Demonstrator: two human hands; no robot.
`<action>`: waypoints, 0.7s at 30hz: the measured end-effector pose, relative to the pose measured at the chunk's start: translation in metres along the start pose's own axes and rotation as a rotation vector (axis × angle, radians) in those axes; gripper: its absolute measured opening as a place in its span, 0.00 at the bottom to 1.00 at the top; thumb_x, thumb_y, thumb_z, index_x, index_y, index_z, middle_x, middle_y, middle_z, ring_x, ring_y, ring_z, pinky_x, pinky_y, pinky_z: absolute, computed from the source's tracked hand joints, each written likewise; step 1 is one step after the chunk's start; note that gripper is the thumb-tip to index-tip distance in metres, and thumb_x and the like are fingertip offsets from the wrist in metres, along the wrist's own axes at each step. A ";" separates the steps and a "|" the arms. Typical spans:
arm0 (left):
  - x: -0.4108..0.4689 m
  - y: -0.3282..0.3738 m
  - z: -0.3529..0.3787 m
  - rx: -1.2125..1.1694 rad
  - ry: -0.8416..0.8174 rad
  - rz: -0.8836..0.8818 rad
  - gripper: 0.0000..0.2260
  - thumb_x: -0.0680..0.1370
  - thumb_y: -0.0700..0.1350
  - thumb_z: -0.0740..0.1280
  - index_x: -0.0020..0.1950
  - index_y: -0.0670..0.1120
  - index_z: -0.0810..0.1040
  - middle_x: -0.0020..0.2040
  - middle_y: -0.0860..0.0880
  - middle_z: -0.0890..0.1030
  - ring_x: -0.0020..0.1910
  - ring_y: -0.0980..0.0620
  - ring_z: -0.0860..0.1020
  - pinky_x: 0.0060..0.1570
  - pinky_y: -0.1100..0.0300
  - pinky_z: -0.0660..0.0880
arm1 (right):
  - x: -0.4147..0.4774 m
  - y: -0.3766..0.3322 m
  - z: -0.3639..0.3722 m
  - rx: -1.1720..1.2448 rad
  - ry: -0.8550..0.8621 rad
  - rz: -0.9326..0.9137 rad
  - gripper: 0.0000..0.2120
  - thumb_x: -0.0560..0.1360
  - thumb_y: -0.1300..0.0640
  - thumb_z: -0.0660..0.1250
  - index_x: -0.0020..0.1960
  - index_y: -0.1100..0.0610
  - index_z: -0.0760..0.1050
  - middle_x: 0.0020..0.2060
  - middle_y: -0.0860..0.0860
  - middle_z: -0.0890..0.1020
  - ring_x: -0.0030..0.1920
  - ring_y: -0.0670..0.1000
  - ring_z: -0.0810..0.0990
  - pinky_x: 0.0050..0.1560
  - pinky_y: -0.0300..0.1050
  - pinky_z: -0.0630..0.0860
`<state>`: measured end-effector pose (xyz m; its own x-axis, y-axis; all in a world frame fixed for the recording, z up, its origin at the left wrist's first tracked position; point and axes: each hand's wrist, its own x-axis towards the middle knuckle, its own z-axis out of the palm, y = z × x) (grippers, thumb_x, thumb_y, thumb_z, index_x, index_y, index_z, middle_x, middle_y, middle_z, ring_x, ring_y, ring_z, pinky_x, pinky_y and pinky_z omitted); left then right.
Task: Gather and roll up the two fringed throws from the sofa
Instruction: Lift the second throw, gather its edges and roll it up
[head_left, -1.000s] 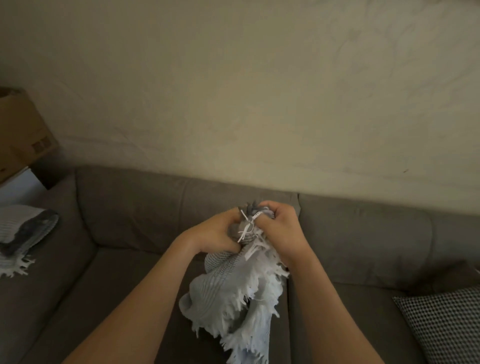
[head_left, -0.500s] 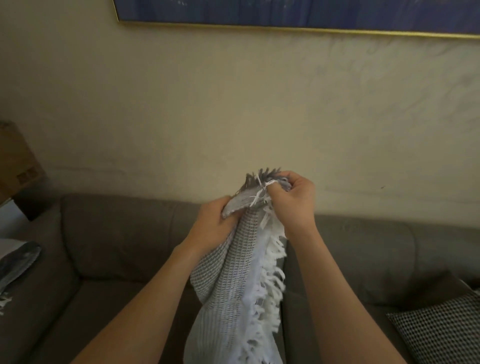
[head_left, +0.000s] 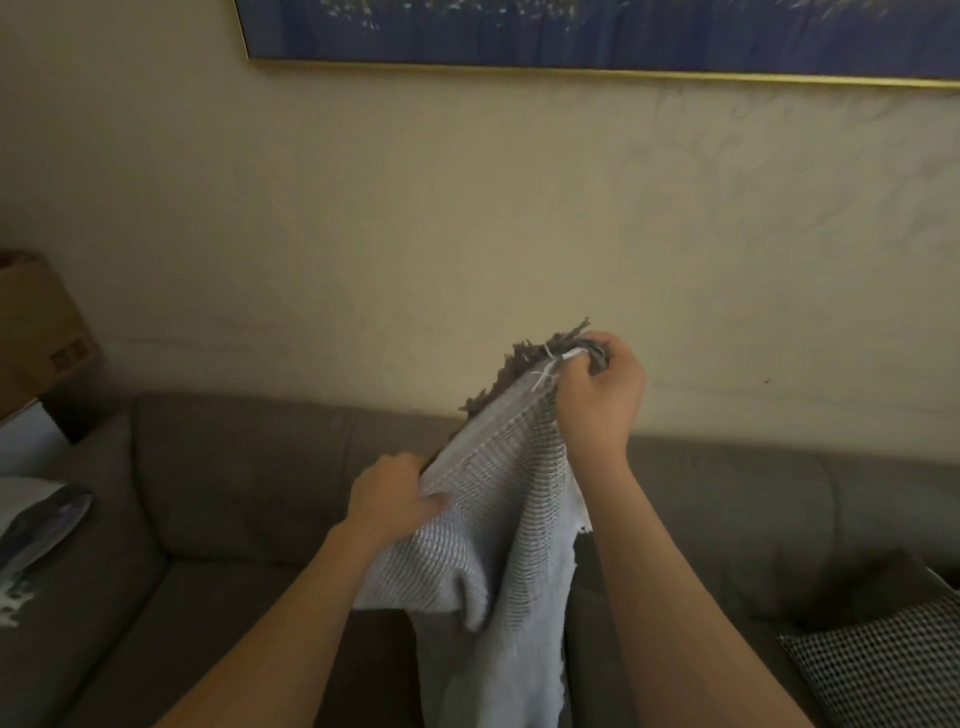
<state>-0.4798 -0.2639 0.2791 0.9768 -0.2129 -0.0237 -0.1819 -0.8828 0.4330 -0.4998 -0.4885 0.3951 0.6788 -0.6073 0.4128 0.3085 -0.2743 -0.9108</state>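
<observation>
A pale grey woven throw (head_left: 498, 545) with a dark fringed end hangs in front of the grey sofa (head_left: 249, 467). My right hand (head_left: 597, 400) grips its top corner by the dark fringe, held high. Lower and to the left, my left hand (head_left: 389, 499) pinches the throw's upper edge, so that edge slants between my hands. The rest of the cloth drops out of view at the bottom. A second fringed throw (head_left: 36, 530), white and grey, lies on the sofa's left end, partly cut off by the frame.
A checked black-and-white cushion (head_left: 883, 670) sits on the sofa at the lower right. A cardboard box (head_left: 36, 332) stands beyond the sofa's left arm. A blue picture with a gold frame (head_left: 597, 36) hangs on the wall above.
Both hands lifted the bunched throw off the seat. My right hand rose with the fringed corner while my left slid down along the edge, spreading the cloth. The view tilted up.
</observation>
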 end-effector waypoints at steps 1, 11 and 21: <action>-0.003 -0.009 0.010 0.019 0.008 -0.051 0.17 0.75 0.67 0.69 0.45 0.53 0.78 0.42 0.55 0.81 0.45 0.50 0.82 0.55 0.47 0.78 | 0.000 0.004 -0.002 0.013 0.029 0.022 0.12 0.75 0.68 0.61 0.46 0.56 0.80 0.34 0.51 0.81 0.30 0.47 0.75 0.31 0.46 0.74; 0.002 0.008 -0.007 -0.501 0.517 -0.214 0.06 0.85 0.44 0.66 0.55 0.44 0.81 0.46 0.50 0.81 0.46 0.45 0.81 0.47 0.52 0.76 | -0.023 0.030 -0.021 -0.036 -0.095 0.068 0.09 0.85 0.59 0.55 0.54 0.55 0.74 0.39 0.50 0.76 0.31 0.42 0.69 0.36 0.44 0.69; 0.012 0.028 -0.088 0.175 0.665 0.129 0.13 0.73 0.48 0.80 0.43 0.43 0.79 0.35 0.42 0.80 0.32 0.41 0.75 0.32 0.56 0.65 | -0.005 0.065 -0.037 -0.527 -0.147 -0.112 0.10 0.78 0.64 0.69 0.58 0.56 0.75 0.56 0.57 0.70 0.41 0.51 0.70 0.46 0.48 0.71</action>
<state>-0.4630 -0.2538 0.3703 0.7980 -0.0680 0.5988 -0.2617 -0.9341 0.2427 -0.5074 -0.5309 0.3337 0.7581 -0.4534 0.4687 0.0349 -0.6895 -0.7234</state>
